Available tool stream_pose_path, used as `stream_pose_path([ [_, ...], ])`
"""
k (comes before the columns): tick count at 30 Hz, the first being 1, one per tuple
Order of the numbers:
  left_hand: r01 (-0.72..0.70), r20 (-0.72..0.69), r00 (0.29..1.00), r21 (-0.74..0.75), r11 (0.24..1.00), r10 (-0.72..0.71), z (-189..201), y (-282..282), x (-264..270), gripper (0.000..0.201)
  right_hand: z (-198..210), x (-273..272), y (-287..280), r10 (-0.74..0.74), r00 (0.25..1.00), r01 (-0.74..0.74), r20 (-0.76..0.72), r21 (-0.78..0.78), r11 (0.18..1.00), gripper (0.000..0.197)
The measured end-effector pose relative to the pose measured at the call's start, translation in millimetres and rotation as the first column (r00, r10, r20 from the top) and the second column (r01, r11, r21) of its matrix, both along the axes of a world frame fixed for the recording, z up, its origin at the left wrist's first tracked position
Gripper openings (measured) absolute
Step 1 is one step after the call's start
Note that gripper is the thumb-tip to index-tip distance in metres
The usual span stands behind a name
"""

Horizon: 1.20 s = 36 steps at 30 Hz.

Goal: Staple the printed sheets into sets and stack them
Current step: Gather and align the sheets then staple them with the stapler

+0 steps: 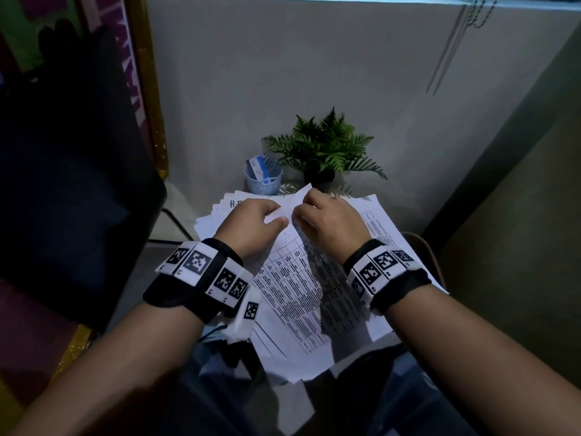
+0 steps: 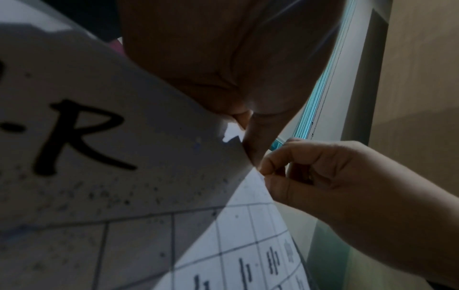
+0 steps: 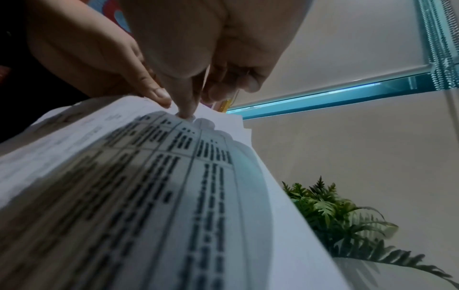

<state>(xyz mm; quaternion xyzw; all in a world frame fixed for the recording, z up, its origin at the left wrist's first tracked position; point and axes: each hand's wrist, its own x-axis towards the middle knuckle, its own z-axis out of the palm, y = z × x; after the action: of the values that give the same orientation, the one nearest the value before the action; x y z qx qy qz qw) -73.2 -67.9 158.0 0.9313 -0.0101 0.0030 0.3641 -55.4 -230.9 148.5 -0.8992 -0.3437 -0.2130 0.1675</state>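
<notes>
L hand (image 1: 251,221) & R hand (image 1: 330,225), pinching sheets (image 1: 292,297)

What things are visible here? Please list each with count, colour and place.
White printed sheets with a table grid: a loose pile, count unclear, on the small table; top corner lifted.
Green fern plant in dark pot: one, behind the pile.
Pale blue cup holding a blue-white card: one, left of the plant.
Black chair: one, at left.
Grey wall: behind.
Left hand: pinches the lifted corner.
Right hand: pinches the same corner.
</notes>
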Motion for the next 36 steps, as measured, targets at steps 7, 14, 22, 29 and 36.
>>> stream_pose_path([
  [7, -0.011, 0.030, 1.000, 0.074, 0.997, 0.009, -7.3, -0.8, 1.0, 0.023, -7.9, 5.8, -0.9, -0.029, 0.962, 0.040, -0.270, 0.037, 0.998, 0.023],
  [14, -0.022, -0.001, 1.000, 0.025, 0.999, 0.022, -13.3, -5.7, 7.4, 0.026, -23.4, 1.6, -0.5, 0.009, 0.871, 0.171, -0.491, 0.321, 0.932, 0.010],
  [22, -0.047, 0.008, 0.999, 0.010, 0.999, 0.047, -11.3, -12.3, 13.9, 0.024, -25.7, 1.7, 1.9, -0.017, 0.844, 0.283, -0.537, 0.417, 0.864, 0.007],
  [29, -0.054, 0.025, 0.998, 0.007, 0.999, 0.054, -10.3, -13.2, 12.8, 0.019, -16.2, 6.0, -5.2, -0.078, 0.896, 0.228, -0.438, 0.301, 0.926, 0.010],
  [36, -0.067, 0.016, 0.998, -0.002, 0.998, 0.067, -11.6, -14.5, 13.2, 0.014, -18.7, 6.9, 2.2, -0.071, 0.857, 0.340, -0.511, 0.457, 0.822, 0.003],
])
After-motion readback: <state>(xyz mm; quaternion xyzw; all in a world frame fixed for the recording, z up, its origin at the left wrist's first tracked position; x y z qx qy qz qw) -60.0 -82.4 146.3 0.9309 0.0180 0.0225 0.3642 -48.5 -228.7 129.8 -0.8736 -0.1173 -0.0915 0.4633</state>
